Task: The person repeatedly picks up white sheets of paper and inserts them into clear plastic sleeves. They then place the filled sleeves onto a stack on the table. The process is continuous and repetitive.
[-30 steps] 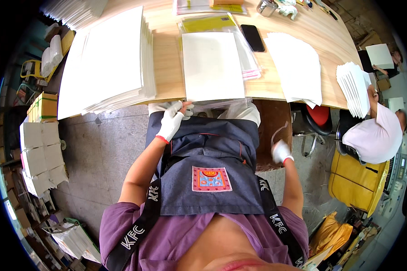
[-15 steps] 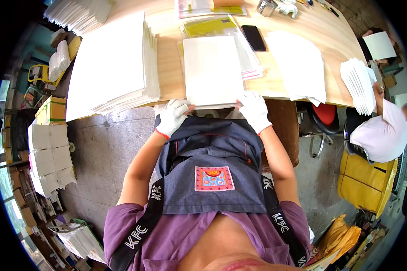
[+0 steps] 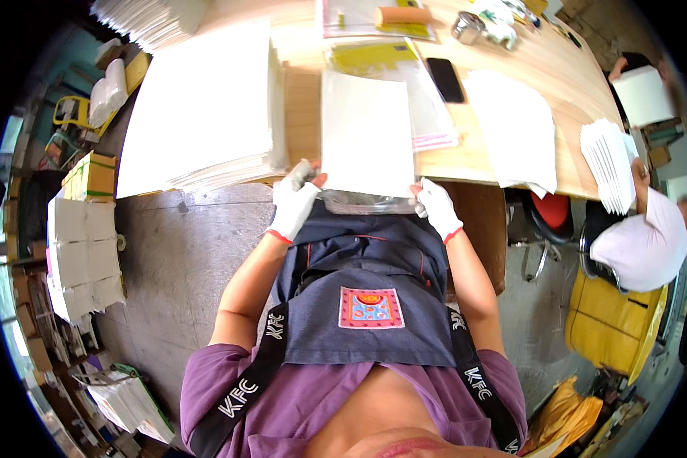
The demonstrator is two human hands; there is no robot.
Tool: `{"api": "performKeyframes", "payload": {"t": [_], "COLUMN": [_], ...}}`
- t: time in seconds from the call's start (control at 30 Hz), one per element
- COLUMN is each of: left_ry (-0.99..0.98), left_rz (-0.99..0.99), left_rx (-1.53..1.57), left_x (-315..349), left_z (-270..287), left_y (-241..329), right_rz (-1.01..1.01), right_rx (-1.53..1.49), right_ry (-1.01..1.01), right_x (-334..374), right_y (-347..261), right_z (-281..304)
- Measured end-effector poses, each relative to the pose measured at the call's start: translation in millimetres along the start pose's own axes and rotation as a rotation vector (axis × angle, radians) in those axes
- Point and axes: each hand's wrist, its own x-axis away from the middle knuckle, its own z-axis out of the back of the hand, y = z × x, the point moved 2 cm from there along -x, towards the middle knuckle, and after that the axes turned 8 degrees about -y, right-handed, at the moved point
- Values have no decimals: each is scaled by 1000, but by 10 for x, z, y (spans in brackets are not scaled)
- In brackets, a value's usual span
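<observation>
A stack of white sheets (image 3: 368,130) lies at the table's near edge, in front of my body. A clear plastic bag (image 3: 370,204) shows around it, its loose near end sticking out past the paper toward my apron. My left hand (image 3: 296,197), in a white glove with bare fingertips, pinches the bag's near left corner. The gloved right hand (image 3: 437,204) is closed on the near right corner, beside the paper's edge. Under the far right side of the sheets lie more clear bags (image 3: 433,114) with yellow-green printing.
Tall white paper piles (image 3: 198,114) stand on the left of the wooden table (image 3: 572,91). To the right are a black phone (image 3: 444,80), fanned white sheets (image 3: 515,130) and a metal canister (image 3: 467,27). A seated person (image 3: 641,237) handles folded sheets (image 3: 607,164) at far right.
The bag's clear near end now shows beyond the paper, where little of it showed before. My fingers have closed around its corners. The whole view has shifted slightly.
</observation>
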Motion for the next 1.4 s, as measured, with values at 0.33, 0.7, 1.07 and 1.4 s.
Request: {"api": "performKeyframes", "payload": {"t": [0.33,0.7,1.07,1.4], "left_ry": [447,678,408,-147], "left_rz": [-349,-296,15,363], "left_rx": [-514,-540,152,887], "left_x": [772,388,773,-87], "left_z": [1018,2188,262,-509], "left_y": [1408,740,-576,-841], "right_rz": [204,224,-3,50], "right_rx": [-459,-448,-130,-418], "right_ry": [-311,-325,-212,41], "right_x": [-308,-401,146,331], "right_y": [-1164,-1704,-349,127], "right_z": [-1243,-1752,-1034,-521]}}
